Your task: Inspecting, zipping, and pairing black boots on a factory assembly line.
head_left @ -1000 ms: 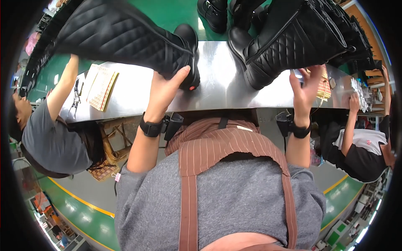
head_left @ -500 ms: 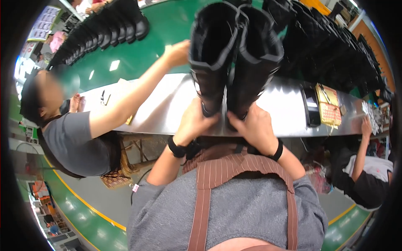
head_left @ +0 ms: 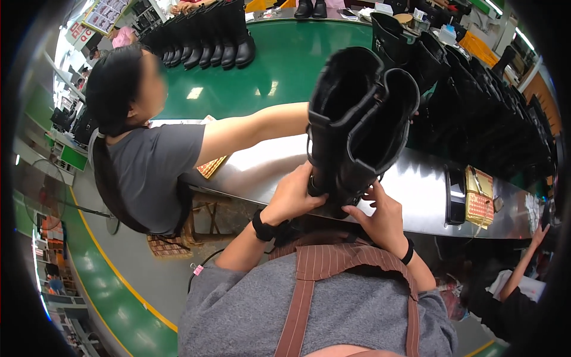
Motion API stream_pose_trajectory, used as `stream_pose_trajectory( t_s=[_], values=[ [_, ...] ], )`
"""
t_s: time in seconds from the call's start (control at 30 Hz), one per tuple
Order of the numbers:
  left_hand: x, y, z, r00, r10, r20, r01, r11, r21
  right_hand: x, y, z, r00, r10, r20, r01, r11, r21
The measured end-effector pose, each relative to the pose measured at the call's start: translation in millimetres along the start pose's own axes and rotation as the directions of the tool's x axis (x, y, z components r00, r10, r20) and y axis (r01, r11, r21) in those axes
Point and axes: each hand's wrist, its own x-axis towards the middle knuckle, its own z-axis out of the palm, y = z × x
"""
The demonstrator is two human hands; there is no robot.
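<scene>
Head view: boots (head_left: 328, 134) stand paired at twelve o'clock, not yet released; left hand (head_left: 292, 196) grasps one low down, right hand (head_left: 383, 217) curls beside the other, grip unclear.

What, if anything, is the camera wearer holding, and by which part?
A pair of tall black boots, held low down, well below the openings: the left grip is on their left side, the right grip at their right, how firmly unclear.
</scene>
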Motion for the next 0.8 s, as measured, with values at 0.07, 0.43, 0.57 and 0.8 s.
stream_pose_trajectory(
  t_s=[0.07, 0.43, 0.57, 0.8],
  values=[
    [-4, 1, 0, 0.999, 0.040, 0.026, -0.040, 0.999, 0.000, -6, 1, -4, 1.000, -0.021, -0.014, 0.021, 1.000, -0.004],
    [31, 6, 20, 0.981, 0.110, 0.160, -0.101, 0.993, -0.066, -8, 11, -19, 0.981, 0.063, -0.181, -0.059, 0.998, 0.027],
    [20, 31, 2, 0.938, 0.342, 0.061, -0.325, 0.925, -0.197, -10, 17, -19, 0.977, 0.067, -0.202, -0.051, 0.995, 0.082],
    [12, 84, 13, 0.906, 0.203, -0.372, -0.320, 0.904, -0.285, -4, 13, -12, 0.979, -0.123, -0.165, 0.120, 0.992, -0.029]
  ],
)
